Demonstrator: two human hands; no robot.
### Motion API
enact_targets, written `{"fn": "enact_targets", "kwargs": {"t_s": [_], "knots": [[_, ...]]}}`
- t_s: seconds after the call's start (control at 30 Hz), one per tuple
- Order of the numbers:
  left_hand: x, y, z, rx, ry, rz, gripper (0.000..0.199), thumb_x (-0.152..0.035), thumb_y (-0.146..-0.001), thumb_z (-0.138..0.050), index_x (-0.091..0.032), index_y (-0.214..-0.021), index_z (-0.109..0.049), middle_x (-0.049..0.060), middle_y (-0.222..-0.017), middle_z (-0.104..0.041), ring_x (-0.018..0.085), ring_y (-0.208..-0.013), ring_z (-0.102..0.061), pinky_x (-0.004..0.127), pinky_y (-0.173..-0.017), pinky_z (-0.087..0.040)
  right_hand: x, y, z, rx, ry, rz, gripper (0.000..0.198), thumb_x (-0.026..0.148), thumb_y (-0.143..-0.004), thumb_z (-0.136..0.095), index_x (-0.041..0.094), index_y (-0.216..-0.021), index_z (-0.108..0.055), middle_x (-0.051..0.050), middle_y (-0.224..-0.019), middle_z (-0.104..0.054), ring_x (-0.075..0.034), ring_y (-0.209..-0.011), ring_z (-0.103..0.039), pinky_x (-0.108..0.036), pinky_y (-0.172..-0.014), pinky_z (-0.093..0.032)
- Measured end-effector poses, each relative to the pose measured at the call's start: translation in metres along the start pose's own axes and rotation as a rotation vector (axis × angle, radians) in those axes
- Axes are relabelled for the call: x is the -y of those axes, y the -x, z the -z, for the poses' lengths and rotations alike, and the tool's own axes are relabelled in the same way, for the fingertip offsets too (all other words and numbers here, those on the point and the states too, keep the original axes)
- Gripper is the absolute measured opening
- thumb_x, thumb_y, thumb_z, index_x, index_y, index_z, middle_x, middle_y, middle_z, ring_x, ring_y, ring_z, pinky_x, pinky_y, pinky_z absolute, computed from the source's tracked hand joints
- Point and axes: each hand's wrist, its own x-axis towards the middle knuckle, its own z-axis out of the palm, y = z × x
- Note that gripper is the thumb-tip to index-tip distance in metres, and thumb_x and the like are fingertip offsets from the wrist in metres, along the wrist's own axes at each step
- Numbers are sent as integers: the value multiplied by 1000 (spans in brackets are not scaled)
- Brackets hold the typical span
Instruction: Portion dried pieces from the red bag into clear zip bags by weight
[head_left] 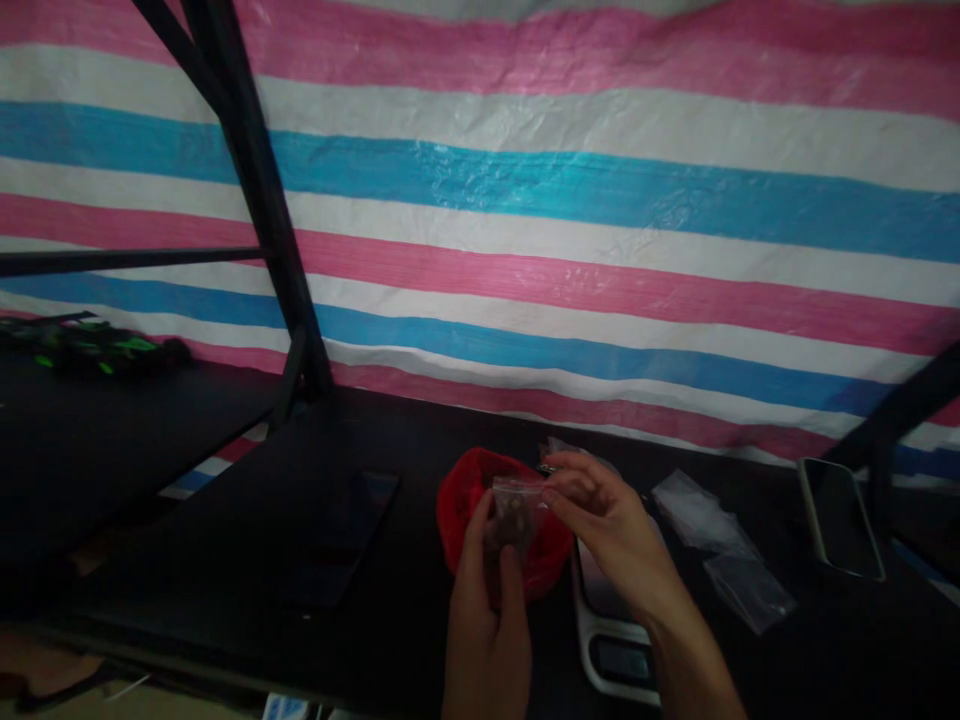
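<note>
My left hand (486,610) and my right hand (607,525) together hold a small clear plastic bag (514,515) with dark small pieces inside. The left hand grips the bag from below, and the right hand pinches its top edge. Both hands hover over a red bag (459,510) that lies open on the black table (225,520). A small white digital scale (611,640) sits just under my right wrist.
Several empty clear bags (720,545) lie to the right of the scale. A phone (840,520) leans at the far right; another dark phone (352,530) lies flat at left. A black-green object (90,345) rests on the left shelf. A striped tarp (570,200) hangs behind.
</note>
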Motion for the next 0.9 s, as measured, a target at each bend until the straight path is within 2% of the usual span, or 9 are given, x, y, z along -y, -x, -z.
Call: {"fn": "enact_targets", "kwargs": {"t_s": [0.03, 0.1, 0.27, 0.37, 0.43, 0.53, 0.6, 0.73, 0.9], "knots": [[-1, -2, 3, 7, -32, -24, 49, -47, -105, -50, -26, -149, -57, 13, -143, -69, 25, -127, -70, 39, -104, -57, 3, 1, 3, -18, -1, 21, 42, 42, -70, -95, 24, -103, -74, 1, -85, -75, -15, -82, -70, -25, -79, -53], [-4, -6, 9, -1, -90, -59, 43, -49, -105, -50, -24, -137, -64, 13, -141, -69, 26, -131, -66, 42, -110, -53, 10, 5, 15, -64, 14, 49, 40, 42, -70, -95, 24, -97, -74, 1, -84, -74, -14, -81, -68, -24, -77, -52], [-11, -9, 15, -90, -224, -204, 31, -44, -104, -50, -23, -119, -68, 10, -121, -73, 24, -113, -69, 39, -98, -55, 20, 20, 68, -196, 171, -20, 36, 41, -72, -90, 23, -98, -72, 2, -83, -71, -15, -76, -67, -26, -73, -50], [-11, -7, 14, -84, -253, -276, 24, -38, -104, -50, -24, -112, -67, 7, -110, -72, 22, -102, -69, 35, -90, -55, 10, 27, 97, -209, 288, -110, 37, 40, -69, -86, 22, -99, -72, 1, -83, -72, -18, -75, -68, -30, -72, -51], [-10, -6, 14, -78, -262, -290, 20, -35, -105, -50, -24, -110, -66, 6, -108, -70, 21, -100, -68, 33, -88, -54, -3, 27, 110, -226, 374, -109, 35, 42, -69, -80, 22, -96, -71, 0, -80, -72, -20, -74, -68, -32, -70, -52], [-8, -6, 12, -74, -280, -309, 18, -31, -105, -50, -24, -109, -66, 5, -108, -69, 20, -98, -67, 31, -85, -53, -20, 23, 122, -267, 502, -80, 33, 43, -70, -72, 21, -94, -73, -2, -78, -74, -22, -69, -67, -35, -65, -51], [-7, -5, 10, -73, -293, -336, 17, -30, -105, -50, -24, -109, -66, 5, -106, -69, 20, -95, -67, 31, -84, -53, -25, 21, 128, -309, 546, -60, 31, 42, -72, -71, 22, -94, -75, -5, -86, -77, -22, -71, -67, -36, -68, -52], [-5, -4, 9, -64, -315, -418, 18, -26, -105, -49, -25, -108, -66, 4, -104, -67, 18, -90, -66, 30, -81, -53, -24, 19, 139, -399, 593, -21, 28, 42, -77, -68, 22, -95, -76, -8, -97, -80, -23, -75, -66, -39, -77, -52], [-4, -1, 8, -60, -331, -448, 17, -24, -106, -49, -26, -108, -66, 2, -104, -66, 17, -90, -65, 29, -81, -53, -21, 20, 142, -398, 608, -14, 27, 42, -80, -65, 22, -95, -77, -8, -96, -80, -24, -79, -69, -40, -79, -52]]}}
